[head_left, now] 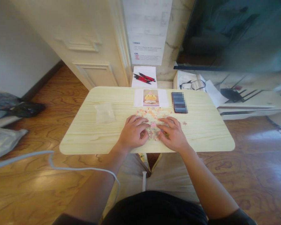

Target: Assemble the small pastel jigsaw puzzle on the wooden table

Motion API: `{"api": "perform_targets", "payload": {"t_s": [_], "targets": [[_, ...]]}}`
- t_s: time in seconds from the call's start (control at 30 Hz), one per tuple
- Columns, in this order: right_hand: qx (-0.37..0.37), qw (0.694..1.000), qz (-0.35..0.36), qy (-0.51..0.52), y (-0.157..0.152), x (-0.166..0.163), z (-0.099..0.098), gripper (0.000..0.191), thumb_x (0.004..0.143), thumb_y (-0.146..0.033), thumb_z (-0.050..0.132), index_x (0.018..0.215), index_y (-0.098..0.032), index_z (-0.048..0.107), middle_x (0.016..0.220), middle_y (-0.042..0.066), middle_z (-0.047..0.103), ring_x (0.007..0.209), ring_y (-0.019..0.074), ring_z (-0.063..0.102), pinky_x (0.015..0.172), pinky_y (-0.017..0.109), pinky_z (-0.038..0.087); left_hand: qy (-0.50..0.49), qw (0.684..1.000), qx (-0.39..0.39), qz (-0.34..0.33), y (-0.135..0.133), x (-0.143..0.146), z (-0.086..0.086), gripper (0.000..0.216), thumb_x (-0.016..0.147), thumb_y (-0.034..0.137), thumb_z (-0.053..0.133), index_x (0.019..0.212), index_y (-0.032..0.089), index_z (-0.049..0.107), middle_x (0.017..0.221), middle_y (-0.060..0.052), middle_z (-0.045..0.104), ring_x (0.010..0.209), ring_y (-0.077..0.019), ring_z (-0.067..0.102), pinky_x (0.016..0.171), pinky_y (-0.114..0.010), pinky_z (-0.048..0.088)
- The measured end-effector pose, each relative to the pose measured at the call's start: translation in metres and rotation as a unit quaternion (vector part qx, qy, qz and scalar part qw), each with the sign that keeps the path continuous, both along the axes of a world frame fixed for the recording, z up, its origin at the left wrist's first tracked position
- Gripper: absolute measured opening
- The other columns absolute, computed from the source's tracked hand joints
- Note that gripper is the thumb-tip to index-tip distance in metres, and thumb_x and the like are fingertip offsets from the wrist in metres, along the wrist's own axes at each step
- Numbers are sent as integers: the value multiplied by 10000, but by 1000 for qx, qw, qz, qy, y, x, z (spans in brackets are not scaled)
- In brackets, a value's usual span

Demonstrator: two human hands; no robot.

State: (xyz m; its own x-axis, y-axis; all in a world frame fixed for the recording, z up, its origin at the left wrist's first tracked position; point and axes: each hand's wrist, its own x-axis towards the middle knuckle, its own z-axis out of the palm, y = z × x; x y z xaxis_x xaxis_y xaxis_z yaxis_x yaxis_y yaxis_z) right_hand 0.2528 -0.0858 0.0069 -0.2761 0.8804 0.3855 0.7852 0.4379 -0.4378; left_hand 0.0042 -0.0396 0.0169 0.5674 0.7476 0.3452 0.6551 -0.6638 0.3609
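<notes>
Puzzle pieces (152, 117): table (84, 137) centre, between and under your hands. Left hand (132, 133) and right hand (173, 134) flat, fingers spread, gripping nothing; equally near. One stray piece (184, 123) lies right.

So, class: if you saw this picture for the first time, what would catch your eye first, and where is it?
Two hands meet at the middle of the pale wooden table: the left hand and right hand press on a scatter of small puzzle pieces. Just beyond lies a picture card of a yellow figure, with a dark phone to its right.
</notes>
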Motion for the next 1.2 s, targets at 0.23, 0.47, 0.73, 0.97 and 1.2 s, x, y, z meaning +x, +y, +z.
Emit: {"api": "perform_targets", "payload": {"t_s": [0.23, 0.47, 0.73, 0.97, 1.2], "targets": [[-6, 1000, -4, -3, 0, -1, 1, 287, 943, -341, 702, 1213, -328, 798, 1472, 26, 658, 1420, 354, 473, 1207, 604, 411, 4, 1000, -5, 22, 0, 3, 0, 323, 898, 272, 613, 1158, 304, 802, 1318, -38, 732, 1274, -304, 592, 1167, -531, 414], [32, 995, -44, 88, 4, 3, -1, 267, 952, -231, 628, 1161, -282, 787, 1323, 80, 714, 1295, 307, 588, 1142, 554, 493, -7, 999, -7, 37, 0, 2, -1, 346, 869, 235, 616, 1177, 272, 770, 1320, -46, 732, 1268, -296, 603, 1143, -515, 429], [38, 977, -126, 167, 9, 11, -10, 286, 881, -128, 566, 1019, -266, 776, 1140, 78, 755, 1158, 290, 660, 1054, 523, 539, 5, 998, -36, -49, -1, 0, 1, 442, 865, 274, 634, 1284, 317, 767, 1379, -3, 738, 1318, -315, 577, 1187, -554, 398], [42, 977, -132, 163, 9, 11, -10, 285, 862, -122, 565, 1011, -262, 763, 1128, 76, 752, 1135, 286, 663, 1038, 508, 541, 10, 998, -37, -59, 0, 1, -1, 478, 860, 266, 629, 1315, 326, 763, 1376, 6, 744, 1298, -318, 584, 1177, -571, 404], [36, 976, -132, 168, 9, 11, -10, 272, 861, -122, 574, 992, -265, 765, 1118, 72, 752, 1128, 286, 657, 1043, 502, 530, 19, 998, -34, -59, 0, 0, -1, 475, 874, 271, 621, 1328, 312, 755, 1385, -3, 737, 1322, -315, 572, 1171, -553, 419]]}}
